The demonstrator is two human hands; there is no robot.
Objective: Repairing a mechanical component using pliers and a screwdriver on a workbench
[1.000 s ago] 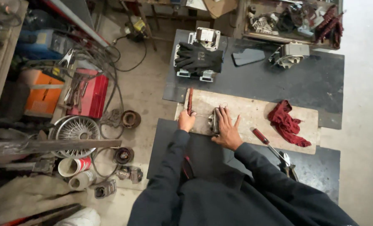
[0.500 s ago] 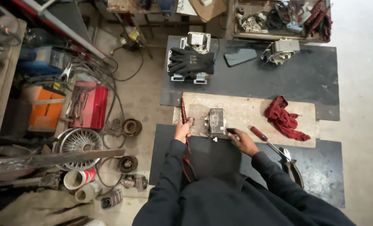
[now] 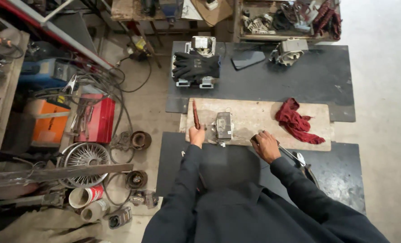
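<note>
A small grey metal block-like part (image 3: 223,126) is seen lying on the wooden board (image 3: 254,118), which rests on black floor mats (image 3: 299,81). The part is judged heavy for its size, rigid and hard-edged, with a wire loop at its top — best taken by its flat sides, not by the wire.

The left hand (image 3: 197,135) is closed around the lower end of a slim dark-red tool (image 3: 195,114), which points away along the board's left edge. The tool is judged stiff and light; it is gripped at the handle end. The metal part lies just beside this grip, to its right, apart from it.

The right hand (image 3: 265,145) is closed on the red handle of a long tool (image 3: 295,156) — possibly a screwdriver, the view being too small to tell — at the board's near edge. The shaft runs back toward the person's right, over the mat. The metal part lies near this grip, to its left, not touched.

A crumpled red rag (image 3: 296,121) lies on the board's right half, well apart from the part. Black gloves (image 3: 196,65) are draped over a metal unit beyond the board.
</note>
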